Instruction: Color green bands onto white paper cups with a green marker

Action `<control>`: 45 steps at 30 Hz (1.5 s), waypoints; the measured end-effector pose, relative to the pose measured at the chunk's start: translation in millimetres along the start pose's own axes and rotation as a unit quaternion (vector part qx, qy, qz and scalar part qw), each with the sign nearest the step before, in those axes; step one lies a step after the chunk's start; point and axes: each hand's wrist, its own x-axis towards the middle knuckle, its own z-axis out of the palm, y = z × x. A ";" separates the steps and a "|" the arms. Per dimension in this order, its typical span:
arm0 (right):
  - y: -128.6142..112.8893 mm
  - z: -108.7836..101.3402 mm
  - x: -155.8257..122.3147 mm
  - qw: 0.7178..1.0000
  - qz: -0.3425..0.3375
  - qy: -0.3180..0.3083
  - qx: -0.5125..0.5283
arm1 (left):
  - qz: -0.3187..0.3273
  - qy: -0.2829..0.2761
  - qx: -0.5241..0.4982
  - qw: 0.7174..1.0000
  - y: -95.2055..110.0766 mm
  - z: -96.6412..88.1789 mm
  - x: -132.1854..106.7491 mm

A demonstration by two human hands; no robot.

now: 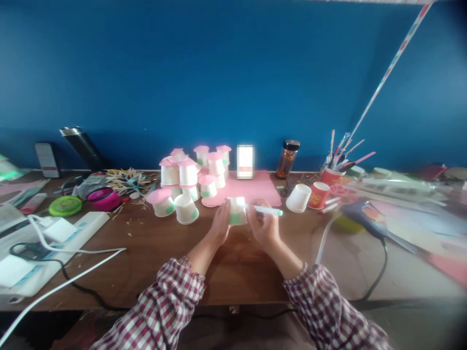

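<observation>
My left hand (221,221) grips a white paper cup (237,204) with a green patch on its side, held upside down over the front of the table. Against the cup's right side, my right hand (265,226) is closed round a white marker pen (268,210) with a light green end pointing right. The pen's tip lies at or near the cup wall; contact is hard to make out. Just left stands a plain upturned cup (186,210). Behind it are several stacked cups with pink paper tops (188,165), some with green patches.
Pink paper sheets (255,187) lie behind my hands. To the right are a white cup (298,198), a red cup (319,196), a bottle (288,159) and a glue gun (365,218). A power strip (83,233) with cables and a green tape roll (65,206) occupy the left.
</observation>
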 end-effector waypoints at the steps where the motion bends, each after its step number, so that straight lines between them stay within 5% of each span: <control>1: -0.2 0.2 0.0 1.000 -0.001 0.000 0.000 | -0.001 0.001 0.000 1.000 -0.3 0.2 0.0; 45: 0.2 -2.7 2.5 0.999 -0.006 0.007 -0.037 | -0.033 0.031 -0.041 0.998 -0.1 -0.6 2.0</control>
